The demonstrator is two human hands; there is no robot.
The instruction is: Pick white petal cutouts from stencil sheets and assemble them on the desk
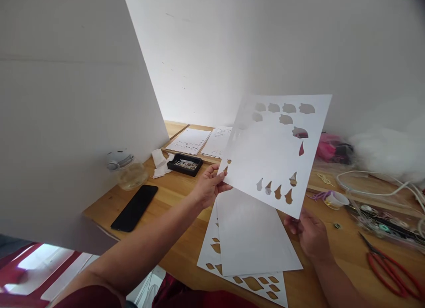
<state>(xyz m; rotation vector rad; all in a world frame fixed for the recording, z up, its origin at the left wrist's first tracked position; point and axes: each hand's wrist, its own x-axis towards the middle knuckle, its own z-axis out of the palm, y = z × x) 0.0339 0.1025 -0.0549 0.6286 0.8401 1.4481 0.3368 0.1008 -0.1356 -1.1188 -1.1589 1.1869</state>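
Observation:
A white paper sheet with leaf- and petal-shaped cut-outs (265, 148) is held up, tilted, above the table. My left hand (210, 186) pinches its lower left corner between thumb and fingers. At the lower right corner my right hand (308, 232) grips the same sheet, its fingertips partly hidden behind the paper. Below lies a plain white sheet (255, 237), resting on another cut-out sheet (279, 294) whose leaf-shaped holes show the wood beneath.
More cut-out sheets (188, 141) lie at the back. A black tray of small pieces (185, 165), a black phone (134, 208) and a clear jar (133, 175) are on the left. Red-handled scissors (388, 263), a white cup (336, 200) and a cluttered clear box (385, 224) lie right.

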